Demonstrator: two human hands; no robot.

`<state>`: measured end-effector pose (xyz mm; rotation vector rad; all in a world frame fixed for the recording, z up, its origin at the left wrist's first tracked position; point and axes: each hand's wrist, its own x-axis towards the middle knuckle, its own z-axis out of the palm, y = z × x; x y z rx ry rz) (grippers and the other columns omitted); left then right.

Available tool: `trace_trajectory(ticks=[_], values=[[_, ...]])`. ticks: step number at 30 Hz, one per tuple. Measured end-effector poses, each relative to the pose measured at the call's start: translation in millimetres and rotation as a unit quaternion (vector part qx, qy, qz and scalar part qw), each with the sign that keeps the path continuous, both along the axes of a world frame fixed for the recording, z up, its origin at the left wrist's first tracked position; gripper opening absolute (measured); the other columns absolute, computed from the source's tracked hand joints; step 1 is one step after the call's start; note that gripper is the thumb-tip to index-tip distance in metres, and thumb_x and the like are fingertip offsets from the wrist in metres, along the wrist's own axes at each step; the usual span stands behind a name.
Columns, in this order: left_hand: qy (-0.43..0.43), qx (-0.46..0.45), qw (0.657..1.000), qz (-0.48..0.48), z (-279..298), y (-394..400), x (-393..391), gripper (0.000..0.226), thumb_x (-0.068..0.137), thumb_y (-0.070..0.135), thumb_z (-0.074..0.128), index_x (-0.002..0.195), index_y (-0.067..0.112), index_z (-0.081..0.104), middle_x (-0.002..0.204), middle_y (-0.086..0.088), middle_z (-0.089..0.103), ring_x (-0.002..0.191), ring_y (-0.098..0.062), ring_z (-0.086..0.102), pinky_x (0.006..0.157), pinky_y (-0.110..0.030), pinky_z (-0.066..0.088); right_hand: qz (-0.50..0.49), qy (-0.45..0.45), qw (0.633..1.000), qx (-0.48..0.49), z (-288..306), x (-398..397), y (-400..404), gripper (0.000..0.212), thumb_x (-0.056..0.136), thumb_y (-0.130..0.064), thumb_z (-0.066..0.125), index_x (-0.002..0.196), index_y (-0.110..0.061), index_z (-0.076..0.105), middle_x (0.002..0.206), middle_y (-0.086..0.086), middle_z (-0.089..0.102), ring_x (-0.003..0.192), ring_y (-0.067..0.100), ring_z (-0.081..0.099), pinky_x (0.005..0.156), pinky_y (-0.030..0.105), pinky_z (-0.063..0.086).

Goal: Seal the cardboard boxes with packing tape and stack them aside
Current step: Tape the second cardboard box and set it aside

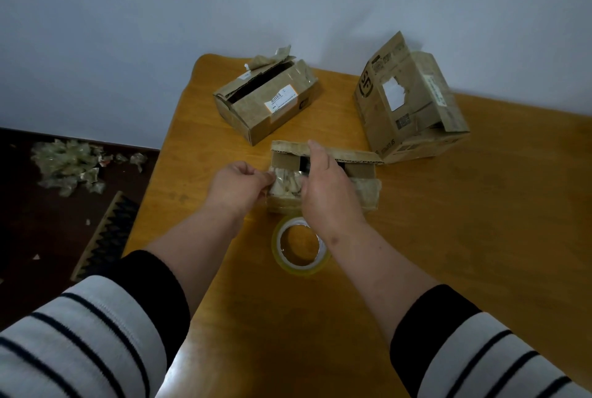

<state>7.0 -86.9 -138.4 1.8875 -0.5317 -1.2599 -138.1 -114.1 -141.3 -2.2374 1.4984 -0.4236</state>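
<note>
Small cardboard box (323,183) at table centre, tape roll (301,248) touching at six o'clock. Left hand (238,184) pinching crumpled old tape (286,183); right hand (323,186) pressing flaps, fingers extended. Probably light, soft-walled, crushable; best gripped at side walls.

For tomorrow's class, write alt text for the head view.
Two hands, left and right, pull old tape off a small box on a wooden table; a tape roll lies nearer, two open boxes behind.
</note>
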Motion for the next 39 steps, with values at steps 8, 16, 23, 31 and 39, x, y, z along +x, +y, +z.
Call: trace_trajectory(ticks=[8, 16, 23, 31, 39], values=[[0.078, 0.029, 0.996, 0.014, -4, 1, 4, 0.022, 0.088, 0.025, 0.071, 0.074, 0.02, 0.056, 0.06, 0.006, 0.063, 0.056, -0.011, 0.055, 0.056, -0.027, 0.043, -0.013, -0.016, 0.999, -0.046, -3, 1, 3, 0.066, 0.085, 0.012, 0.056, 0.143, -0.009, 0.032, 0.123, 0.014, 0.041, 0.091, 0.023, 0.048, 0.069, 0.03, 0.042], [0.067, 0.045, 0.997, 0.006, -10, 2, 7, 0.005, 0.091, 0.02, 0.067, 0.087, 0.02, 0.064, 0.072, 0.002, 0.066, 0.063, -0.012, 0.057, 0.06, -0.027, 0.044, 0.046, -0.032, 0.992, -0.112, -12, -13, 13, 0.028, 0.073, 0.017, 0.056, 0.095, 0.003, 0.066, 0.096, 0.016, 0.057, 0.09, 0.033, 0.053, 0.075, 0.044, 0.052], [-0.196, -0.064, 0.978, 0.016, -13, 18, -1, 0.015, 0.098, 0.015, 0.052, 0.109, 0.023, 0.058, 0.103, -0.002, 0.065, 0.089, -0.022, 0.062, 0.074, -0.033, 0.051, 0.069, 0.032, 0.985, -0.153, -18, -23, 21, 0.033, 0.086, -0.025, 0.052, 0.11, -0.01, 0.069, 0.11, 0.002, 0.061, 0.107, 0.023, 0.051, 0.093, 0.041, 0.038], [-0.091, -0.093, 0.986, -0.101, -15, 25, -30, 0.054, 0.105, 0.026, 0.042, 0.155, 0.024, 0.022, 0.151, 0.01, 0.039, 0.134, -0.005, 0.038, 0.113, -0.029, 0.034, 0.104, 0.127, 0.982, -0.097, -21, -32, 31, 0.059, 0.094, -0.042, 0.047, 0.147, -0.016, 0.044, 0.154, 0.001, 0.041, 0.145, 0.018, 0.031, 0.116, 0.044, 0.019], [-0.112, -0.01, 0.992, -0.049, -9, 2, -30, 0.032, 0.102, 0.037, 0.045, 0.123, 0.023, 0.064, 0.098, 0.004, 0.068, 0.098, -0.022, 0.063, 0.092, -0.044, 0.053, 0.111, 0.16, 0.979, -0.053, -19, -28, 25, 0.068, 0.089, -0.038, 0.054, 0.152, -0.026, 0.032, 0.16, -0.01, 0.028, 0.148, 0.012, 0.018, 0.119, 0.043, 0.009]])
